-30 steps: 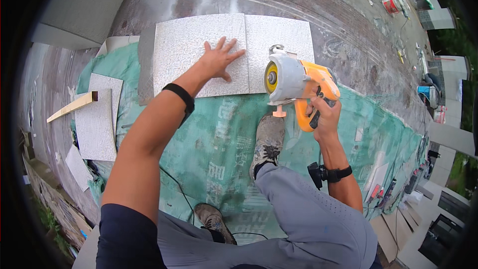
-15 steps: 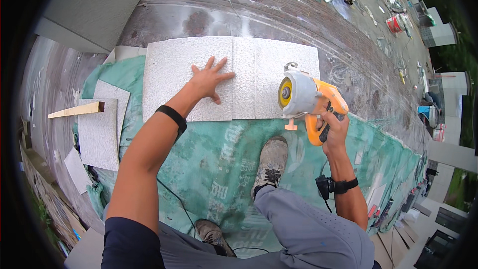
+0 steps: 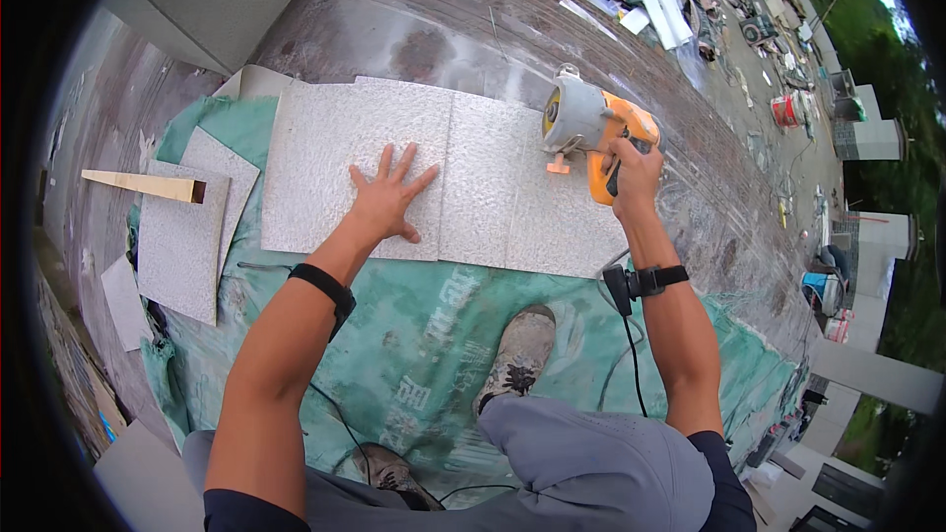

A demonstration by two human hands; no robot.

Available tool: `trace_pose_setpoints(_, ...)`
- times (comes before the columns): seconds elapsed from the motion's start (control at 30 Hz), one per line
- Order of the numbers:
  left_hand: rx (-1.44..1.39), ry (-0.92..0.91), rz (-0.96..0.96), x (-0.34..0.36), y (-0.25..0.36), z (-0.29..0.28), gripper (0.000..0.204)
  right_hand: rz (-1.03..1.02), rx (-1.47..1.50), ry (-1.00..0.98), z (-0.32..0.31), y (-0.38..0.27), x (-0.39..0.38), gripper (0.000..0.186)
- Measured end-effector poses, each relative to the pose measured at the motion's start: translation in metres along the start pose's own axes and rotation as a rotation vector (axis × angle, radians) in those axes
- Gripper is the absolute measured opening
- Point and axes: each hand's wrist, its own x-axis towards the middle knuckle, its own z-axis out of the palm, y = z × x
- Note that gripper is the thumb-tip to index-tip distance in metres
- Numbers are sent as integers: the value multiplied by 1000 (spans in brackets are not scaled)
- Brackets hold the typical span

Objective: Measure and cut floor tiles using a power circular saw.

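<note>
My left hand [image 3: 387,199] lies flat with fingers spread on a white, rough-textured tile [image 3: 305,167]. Against that tile's right side lies a second textured tile [image 3: 483,207], with a line running across its face. In my right hand [image 3: 634,172] is an orange and grey handheld circular saw [image 3: 583,118] with a yellow guard face, my fingers wrapped round its handle. The saw is over the far right part of the second tile; whether its blade touches the surface I cannot tell. Both tiles rest on a green sheet [image 3: 394,305].
At the left, a wooden strip [image 3: 148,184] lies across more textured tile pieces [image 3: 182,266]. A grey block [image 3: 217,0] stands at the far left. Scattered debris and a red-and-white bucket [image 3: 786,109] lie at the far right. Near my shoe [image 3: 517,355] a dark cable [image 3: 345,424] crosses the sheet.
My right hand has carried the saw farther away and slightly left, toward the tile's far edge. My left hand stays spread on the tile. The whole view has shifted a little.
</note>
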Motion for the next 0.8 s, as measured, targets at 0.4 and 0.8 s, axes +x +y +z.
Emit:
trace_pose_setpoints(0.4,-77,-5,5,-4,-1,-5,125,58,-49,-54,24,24,34,13)
trace_pose_setpoints(0.8,-50,-15,16,-2,-3,-2,125,73,-33,-26,27,25,36,15)
